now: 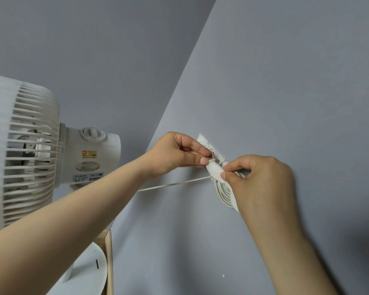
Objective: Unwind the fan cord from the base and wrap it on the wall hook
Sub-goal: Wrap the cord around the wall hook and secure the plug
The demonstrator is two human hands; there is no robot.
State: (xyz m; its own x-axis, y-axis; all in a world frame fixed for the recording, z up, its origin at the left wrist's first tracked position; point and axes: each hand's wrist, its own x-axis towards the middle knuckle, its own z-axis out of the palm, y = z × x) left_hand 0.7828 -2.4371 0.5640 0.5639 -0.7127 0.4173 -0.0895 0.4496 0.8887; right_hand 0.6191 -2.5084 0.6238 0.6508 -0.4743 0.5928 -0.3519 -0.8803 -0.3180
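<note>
A white fan (30, 150) stands at the left on its round base (90, 271). Its white cord (175, 184) runs taut from behind my left forearm to the wall hook (211, 149), a small white adhesive plate on the grey wall. Several loops of cord (225, 193) hang from the hook. My left hand (175, 154) pinches the plug prongs at the hook. My right hand (262, 184) pinches the white plug body (214, 170) and rests over the loops.
The fan base sits on a light wooden surface (109, 262) pushed into the corner where two grey walls (285, 81) meet. The fan's motor housing with its knob (93, 133) is close to my left forearm.
</note>
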